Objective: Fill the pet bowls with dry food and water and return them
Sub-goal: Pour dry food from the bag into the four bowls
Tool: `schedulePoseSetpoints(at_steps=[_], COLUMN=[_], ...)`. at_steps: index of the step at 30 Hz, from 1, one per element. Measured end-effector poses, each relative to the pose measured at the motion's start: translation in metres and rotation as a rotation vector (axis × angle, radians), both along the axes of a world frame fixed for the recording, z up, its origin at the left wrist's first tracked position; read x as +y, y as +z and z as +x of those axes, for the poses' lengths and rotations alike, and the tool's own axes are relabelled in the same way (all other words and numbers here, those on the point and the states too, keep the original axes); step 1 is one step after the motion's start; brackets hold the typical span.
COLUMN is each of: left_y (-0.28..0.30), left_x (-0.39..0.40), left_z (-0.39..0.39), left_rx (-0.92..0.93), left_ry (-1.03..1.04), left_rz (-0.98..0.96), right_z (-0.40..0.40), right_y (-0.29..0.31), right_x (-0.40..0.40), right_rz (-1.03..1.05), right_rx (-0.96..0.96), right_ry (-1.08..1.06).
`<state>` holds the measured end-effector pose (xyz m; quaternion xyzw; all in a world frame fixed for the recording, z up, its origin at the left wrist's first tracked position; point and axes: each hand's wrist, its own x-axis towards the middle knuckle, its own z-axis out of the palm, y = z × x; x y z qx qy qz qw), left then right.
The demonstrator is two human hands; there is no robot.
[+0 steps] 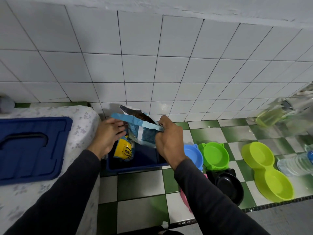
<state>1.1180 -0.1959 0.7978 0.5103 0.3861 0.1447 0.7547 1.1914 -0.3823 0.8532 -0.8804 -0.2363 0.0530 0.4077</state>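
A person's right hand (169, 141) pinches the rim of an open blue food bag (141, 129) above the blue bin (135, 164); the left hand (108, 133), fingers straight, steadies its flap; the soft, crinkly, probably light bag wants support underneath; empty bowls (215, 155) wait right of the fingers

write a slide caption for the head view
Both hands hold an open blue kibble bag over a blue bin, empty pet bowls alongside.
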Motion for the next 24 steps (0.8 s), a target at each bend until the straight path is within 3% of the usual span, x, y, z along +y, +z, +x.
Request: schedulePoseSetpoints(at_steps=[6,10,14,24], left_y=[0.023,0.02,0.01,0.004], left_x=[-0.02,-0.028,-0.044,-0.12], left_z=[-0.017,-0.025,-0.026,-0.002], left_rx=[-0.208,-0.32,-0.331,-0.274], left_ry=[-0.218,-0.302,-0.382,-0.307], left_rz=[0.116,0.045,0.042,0.24], right_z=[-0.005,-0.013,-0.017,0.01], right_y=[0.021,0.029,0.026,0.019], right_x=[-0.006,-0.019,-0.039,-0.105], right_rz=[0.033,0.049,0.041,0.098], right_rx=[-0.074,-0.096,-0.124,-0.107], right_ry=[-0.063,-0.125,-0.18,-0.152])
